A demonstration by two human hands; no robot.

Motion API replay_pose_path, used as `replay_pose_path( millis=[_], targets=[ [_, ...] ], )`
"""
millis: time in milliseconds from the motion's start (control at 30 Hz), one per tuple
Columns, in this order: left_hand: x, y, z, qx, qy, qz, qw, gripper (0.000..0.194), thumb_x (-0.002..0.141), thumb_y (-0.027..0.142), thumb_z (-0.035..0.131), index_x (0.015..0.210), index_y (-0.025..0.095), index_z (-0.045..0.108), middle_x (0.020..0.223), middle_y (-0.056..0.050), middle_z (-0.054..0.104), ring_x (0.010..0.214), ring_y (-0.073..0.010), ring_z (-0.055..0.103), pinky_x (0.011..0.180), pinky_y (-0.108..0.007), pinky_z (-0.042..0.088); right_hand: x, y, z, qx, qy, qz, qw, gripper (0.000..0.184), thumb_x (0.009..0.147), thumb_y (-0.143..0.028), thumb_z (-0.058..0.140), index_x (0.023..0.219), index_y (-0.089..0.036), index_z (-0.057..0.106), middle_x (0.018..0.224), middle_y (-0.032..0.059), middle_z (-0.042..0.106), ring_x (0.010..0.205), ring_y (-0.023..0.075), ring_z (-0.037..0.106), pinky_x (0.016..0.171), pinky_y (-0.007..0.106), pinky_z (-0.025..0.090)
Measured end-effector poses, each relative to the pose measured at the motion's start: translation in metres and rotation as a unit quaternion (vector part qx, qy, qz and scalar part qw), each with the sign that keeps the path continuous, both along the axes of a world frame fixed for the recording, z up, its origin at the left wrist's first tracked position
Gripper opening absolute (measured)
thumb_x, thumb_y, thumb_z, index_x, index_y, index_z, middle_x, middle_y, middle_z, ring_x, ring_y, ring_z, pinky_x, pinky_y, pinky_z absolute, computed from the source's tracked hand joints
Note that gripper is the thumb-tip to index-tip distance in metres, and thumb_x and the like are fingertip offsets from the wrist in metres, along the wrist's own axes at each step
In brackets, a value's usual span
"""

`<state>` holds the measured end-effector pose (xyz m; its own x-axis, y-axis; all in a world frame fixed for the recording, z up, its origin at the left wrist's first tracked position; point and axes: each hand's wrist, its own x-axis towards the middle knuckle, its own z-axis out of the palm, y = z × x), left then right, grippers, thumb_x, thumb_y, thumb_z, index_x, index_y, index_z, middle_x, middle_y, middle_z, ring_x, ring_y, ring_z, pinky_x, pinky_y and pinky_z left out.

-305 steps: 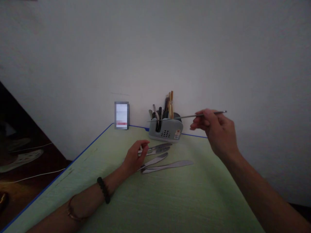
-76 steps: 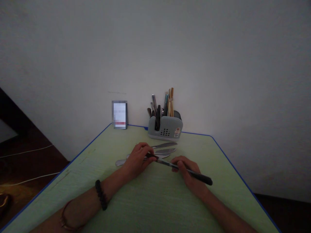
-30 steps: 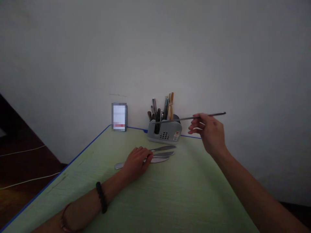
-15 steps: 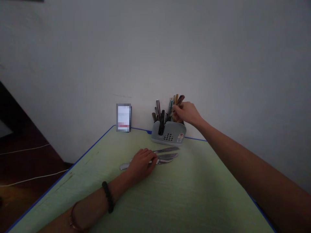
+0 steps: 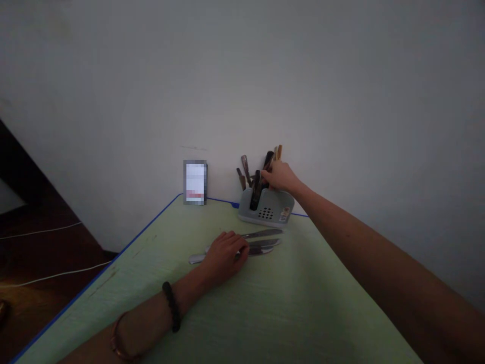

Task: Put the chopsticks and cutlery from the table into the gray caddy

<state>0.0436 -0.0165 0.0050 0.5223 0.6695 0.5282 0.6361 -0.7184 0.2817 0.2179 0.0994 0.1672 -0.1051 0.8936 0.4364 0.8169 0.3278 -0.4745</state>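
Several metal table knives [image 5: 263, 233] lie side by side on the table, blades pointing right. My left hand [image 5: 226, 253] rests over their middles, its fingers curled down on them; one pale handle [image 5: 196, 259] sticks out to its left. Behind the knives stands a grey plastic cutlery holder [image 5: 248, 215] filled with upright utensils. My right hand [image 5: 281, 177] reaches over the holder's right part with fingers closed among the handles; what they pinch is hidden. Near its fingertips are a black handle [image 5: 268, 158] and yellowish-brown sticks [image 5: 279, 151]. Another black handle [image 5: 256, 189] shows in the holder's front slot.
A phone [image 5: 195, 183] with a lit, blurred screen leans against the wall [image 5: 341, 101] at the left back. The light green table [image 5: 303, 303] has a blue edge. White cables [image 5: 60, 274] run across the dark floor to the left.
My right hand has shifted slightly left and lower among the utensils, and their handles have moved about. The brown and teal handles by it no longer show. My left hand stays on the knives.
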Motion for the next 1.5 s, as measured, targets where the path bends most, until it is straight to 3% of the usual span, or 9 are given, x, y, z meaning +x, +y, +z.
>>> replay_pose_path(
  millis=[233,467,600,700,800,900,1000,1300,1500],
  targets=[
    [0.002,-0.002,0.003,-0.01,0.009,0.005,1.0,0.016,0.088,0.02,0.048,0.083,0.019,0.063,0.081,-0.004,0.067,0.08,-0.0191,0.057,0.077,-0.035,0.043,-0.001,0.0,-0.009,-0.046,-0.134,-0.082,0.987,0.023,0.084,-0.027,0.058,0.088,-0.007,0.068,0.094,0.0234,0.068,0.093,0.0312,0.065,0.079,0.043,0.05],
    [0.001,-0.003,0.002,-0.007,0.022,0.008,1.0,0.015,0.088,0.019,0.049,0.082,0.019,0.063,0.081,-0.004,0.067,0.08,-0.0194,0.056,0.077,-0.034,0.043,-0.005,-0.017,-0.005,-0.029,-0.182,-0.136,0.973,0.026,0.085,-0.035,0.059,0.092,-0.012,0.068,0.101,0.0204,0.068,0.095,0.0301,0.064,0.076,0.039,0.048],
    [0.001,-0.003,0.002,-0.008,0.035,0.017,0.999,0.015,0.087,0.019,0.049,0.083,0.019,0.063,0.082,-0.004,0.067,0.08,-0.0197,0.056,0.077,-0.035,0.042,0.009,-0.032,-0.009,0.028,-0.162,-0.13,0.978,0.028,0.09,-0.039,0.049,0.089,-0.017,0.065,0.089,0.0123,0.069,0.084,0.0231,0.063,0.072,0.033,0.046],
    [0.0,-0.002,0.003,-0.013,0.046,0.023,0.999,0.015,0.088,0.019,0.049,0.084,0.019,0.063,0.085,-0.004,0.066,0.083,-0.0206,0.056,0.079,-0.036,0.043,0.023,-0.057,-0.032,0.112,-0.113,-0.068,0.985,0.022,0.09,-0.033,0.045,0.086,-0.018,0.061,0.081,0.0076,0.066,0.075,0.02,0.06,0.07,0.031,0.045],
    [-0.002,-0.002,0.003,-0.006,0.059,0.038,0.998,0.015,0.087,0.019,0.049,0.091,0.019,0.063,0.093,-0.007,0.064,0.089,-0.0229,0.055,0.082,-0.04,0.043,0.036,-0.097,-0.077,0.162,-0.057,-0.005,0.985,0.02,0.09,-0.029,0.043,0.087,-0.018,0.059,0.081,0.0083,0.062,0.078,0.0207,0.058,0.073,0.034,0.047],
    [-0.002,-0.002,-0.002,0.008,0.063,0.062,0.996,0.02,0.087,0.022,0.05,0.102,0.019,0.062,0.106,-0.01,0.061,0.098,-0.0253,0.053,0.086,-0.043,0.043,0.048,-0.136,-0.125,0.135,-0.035,0.047,0.989,0.017,0.09,-0.027,0.044,0.097,-0.02,0.059,0.09,0.0098,0.063,0.089,0.0229,0.059,0.08,0.039,0.05],
    [-0.001,-0.005,-0.007,-0.006,0.064,0.052,0.997,0.028,0.088,0.024,0.049,0.114,0.02,0.059,0.117,-0.009,0.059,0.109,-0.0252,0.051,0.094,-0.045,0.041,0.054,-0.157,-0.154,0.095,-0.047,0.073,0.992,0.026,0.09,-0.026,0.045,0.113,-0.022,0.057,0.108,0.0119,0.063,0.102,0.0249,0.059,0.09,0.045,0.049],
    [0.003,-0.009,-0.008,-0.037,0.122,-0.038,0.991,0.04,0.093,0.036,0.045,0.132,0.03,0.05,0.142,-0.005,0.047,0.13,-0.0245,0.04,0.107,-0.047,0.033,0.055,-0.147,-0.166,0.005,-0.115,0.074,0.991,0.048,0.094,-0.032,0.04,0.139,-0.015,0.042,0.141,0.0147,0.047,0.13,0.027,0.043,0.106,0.049,0.038],
    [0.005,-0.008,-0.014,-0.024,0.106,0.05,0.993,0.041,0.093,0.034,0.044,0.132,0.021,0.05,0.138,-0.009,0.051,0.127,-0.0261,0.044,0.109,-0.051,0.03,0.055,-0.148,-0.167,-0.022,-0.136,0.062,0.988,0.043,0.094,-0.031,0.039,0.131,-0.015,0.051,0.135,0.0156,0.053,0.125,0.0286,0.047,0.105,0.051,0.038]
  ],
)
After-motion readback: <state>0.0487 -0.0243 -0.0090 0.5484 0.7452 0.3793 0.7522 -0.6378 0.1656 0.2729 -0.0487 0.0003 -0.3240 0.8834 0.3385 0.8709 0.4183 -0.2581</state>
